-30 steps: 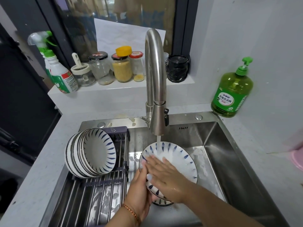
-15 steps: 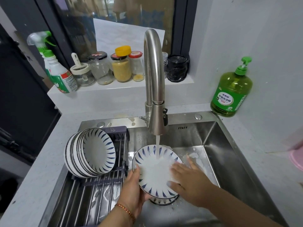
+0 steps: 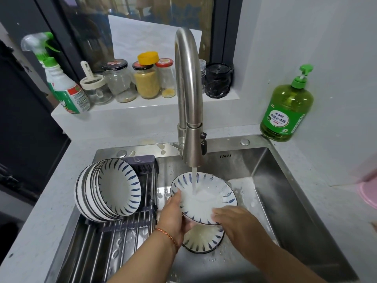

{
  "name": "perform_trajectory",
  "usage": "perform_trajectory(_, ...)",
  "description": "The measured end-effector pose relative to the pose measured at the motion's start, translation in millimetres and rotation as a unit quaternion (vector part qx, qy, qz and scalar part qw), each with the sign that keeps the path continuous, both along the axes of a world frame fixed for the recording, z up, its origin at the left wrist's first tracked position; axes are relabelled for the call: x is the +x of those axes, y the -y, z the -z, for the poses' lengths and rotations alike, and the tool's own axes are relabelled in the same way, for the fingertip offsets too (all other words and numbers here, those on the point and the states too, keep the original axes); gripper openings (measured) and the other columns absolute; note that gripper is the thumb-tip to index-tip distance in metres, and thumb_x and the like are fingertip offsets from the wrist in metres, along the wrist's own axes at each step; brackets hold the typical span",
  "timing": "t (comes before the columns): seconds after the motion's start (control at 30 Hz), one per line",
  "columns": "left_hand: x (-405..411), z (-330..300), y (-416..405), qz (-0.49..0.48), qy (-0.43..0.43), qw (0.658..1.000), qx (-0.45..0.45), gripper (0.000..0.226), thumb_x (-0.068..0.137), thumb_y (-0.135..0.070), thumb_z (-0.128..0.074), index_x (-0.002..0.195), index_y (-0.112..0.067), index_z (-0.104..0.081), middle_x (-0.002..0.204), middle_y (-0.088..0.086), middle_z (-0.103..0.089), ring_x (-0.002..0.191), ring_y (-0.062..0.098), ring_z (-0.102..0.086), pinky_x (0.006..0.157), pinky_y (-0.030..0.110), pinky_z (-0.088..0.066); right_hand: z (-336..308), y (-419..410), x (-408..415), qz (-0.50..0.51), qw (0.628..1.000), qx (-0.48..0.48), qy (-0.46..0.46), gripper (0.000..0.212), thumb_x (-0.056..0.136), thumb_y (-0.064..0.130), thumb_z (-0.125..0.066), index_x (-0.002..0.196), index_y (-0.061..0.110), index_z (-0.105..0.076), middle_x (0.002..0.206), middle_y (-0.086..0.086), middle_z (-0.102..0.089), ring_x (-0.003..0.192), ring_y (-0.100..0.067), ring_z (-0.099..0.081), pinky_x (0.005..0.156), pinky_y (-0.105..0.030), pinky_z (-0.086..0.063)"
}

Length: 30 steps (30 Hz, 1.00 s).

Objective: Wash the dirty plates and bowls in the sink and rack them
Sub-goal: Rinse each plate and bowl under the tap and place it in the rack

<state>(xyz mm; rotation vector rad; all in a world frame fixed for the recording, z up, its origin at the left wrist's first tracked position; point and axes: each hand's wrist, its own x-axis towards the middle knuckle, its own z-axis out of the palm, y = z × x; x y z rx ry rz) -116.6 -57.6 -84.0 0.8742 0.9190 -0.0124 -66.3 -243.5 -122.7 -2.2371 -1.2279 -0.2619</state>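
The steel sink (image 3: 289, 193) takes up most of what I see, its basin wet and foamy toward the back right, with the tall curved faucet (image 3: 188, 94) rising from its rear edge and running a stream of water straight down. Across the sink's left side lies the dish rack (image 3: 114, 240), and a row of washed blue-and-white bowls (image 3: 106, 193) stands on edge in it, leaning together with their insides facing right. Under the stream I hold a bowl (image 3: 204, 198) of the same pattern, tilted toward me, the water landing in its middle. My left hand (image 3: 173, 217) grips its left rim, thumb over the edge and fingers curled beneath. My right hand (image 3: 236, 221) lies on the near right part of the bowl with its fingers fairly straight against the inside; I cannot tell whether the thumb hooks the rim. Directly below, another bowl (image 3: 204, 240) sits on the sink floor, filled with suds. A green dish soap bottle (image 3: 285, 107) stands at the sink's back right corner.
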Motion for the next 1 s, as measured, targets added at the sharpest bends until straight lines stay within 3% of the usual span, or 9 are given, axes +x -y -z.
perform_trajectory(0.07,6.4,-4.2,2.3,-0.001,0.004,1.0,-0.009,0.036,0.098,-0.042,-0.047,0.119,-0.017,-0.063,0.1,0.008,-0.075,0.09,0.024,-0.071,0.061,0.033,-0.06,-0.9,0.2,0.0,0.006,1.0,0.016,0.006,0.022,0.094,0.026,-0.043,0.109,0.029,-0.059,0.108,0.008,-0.071,0.099,-0.009,-0.061,0.09,-0.026,-0.043)
perform_trajectory(0.2,14.8,-13.9,18.0,0.028,0.023,0.999,-0.014,0.042,0.097,-0.047,-0.048,0.117,-0.015,-0.065,0.104,0.01,-0.074,0.097,0.025,-0.07,0.08,0.039,-0.058,-13.4,-13.9,-6.6,0.037,0.998,-0.018,-0.048,0.035,0.09,0.042,-0.044,0.105,0.021,-0.068,0.096,0.009,-0.072,0.088,-0.008,-0.066,0.081,-0.019,-0.047)
perform_trajectory(0.3,13.5,-17.4,31.4,0.05,0.047,0.998,0.012,0.037,0.1,-0.044,-0.044,0.118,-0.017,-0.061,0.112,0.009,-0.07,0.099,0.023,-0.068,0.067,0.033,-0.057,-31.9,-22.1,-5.0,0.084,0.971,0.014,-0.225,0.052,0.084,0.057,-0.034,0.093,0.017,-0.066,0.073,0.011,-0.062,0.069,-0.007,-0.056,0.062,-0.02,-0.043)
perform_trajectory(0.47,5.8,-20.2,47.6,0.15,0.089,0.968,0.179,0.028,0.095,-0.036,-0.049,0.12,-0.025,-0.055,0.115,-0.002,-0.065,0.101,0.006,-0.062,0.083,0.025,-0.051,-43.5,-29.9,1.0,0.153,0.893,0.098,-0.412,0.015,0.08,0.037,-0.054,0.077,0.026,-0.064,0.071,0.011,-0.066,0.064,0.001,-0.058,0.06,-0.02,-0.044)
perform_trajectory(0.53,6.0,-19.3,50.7,0.166,0.091,0.957,0.22,0.052,0.081,-0.045,-0.052,0.128,-0.023,-0.05,0.122,0.007,-0.062,0.11,0.018,-0.061,0.095,0.037,-0.05,-45.6,-36.9,-1.1,0.162,0.885,0.083,-0.429,0.016,0.086,0.031,-0.058,0.071,0.028,-0.062,0.066,0.011,-0.065,0.059,0.003,-0.055,0.058,-0.02,-0.042)
perform_trajectory(0.67,12.8,-16.1,40.8,0.147,0.068,0.947,0.277,0.039,0.095,-0.037,-0.046,0.133,-0.027,-0.041,0.132,-0.001,-0.054,0.119,0.016,-0.053,0.101,0.031,-0.041,-49.0,-49.9,-6.2,0.154,0.894,0.042,-0.418,0.015,0.088,0.019,-0.056,0.074,0.023,-0.061,0.072,0.002,-0.065,0.069,-0.01,-0.06,0.065,-0.029,-0.047)
perform_trajectory(0.73,19.3,-15.4,30.8,0.138,0.059,0.95,0.273,0.035,0.101,-0.03,-0.04,0.135,-0.024,-0.041,0.13,0.002,-0.057,0.116,0.015,-0.054,0.096,0.03,-0.045,-52.1,-54.8,-8.8,0.141,0.897,0.04,-0.416,0.01,0.083,0.025,-0.055,0.075,0.02,-0.06,0.073,0.001,-0.064,0.071,-0.014,-0.06,0.068,-0.031,-0.047)
perform_trajectory(0.83,26.5,-22.4,21.0,0.122,0.063,0.955,0.262,0.023,0.102,-0.022,-0.034,0.117,-0.032,-0.048,0.098,-0.008,-0.059,0.084,0.002,-0.055,0.066,0.019,-0.039,-53.9,-57.5,-11.0,0.137,0.891,0.04,-0.431,0.011,0.086,0.02,-0.057,0.076,0.022,-0.06,0.074,-0.001,-0.064,0.069,-0.013,-0.058,0.066,-0.031,-0.046)
perform_trajectory(1.0,33.2,-20.8,8.3,0.125,0.014,0.955,0.269,0.027,0.104,-0.028,-0.026,0.104,-0.019,-0.052,0.094,0.008,-0.06,0.08,0.015,-0.055,0.07,0.027,-0.042,-57.2,-52.7,-11.1,0.147,0.828,0.127,-0.526,0.009,0.087,0.016,-0.062,0.093,0.019,-0.069,0.086,-0.003,-0.072,0.081,-0.019,-0.067,0.072,-0.035,-0.052)
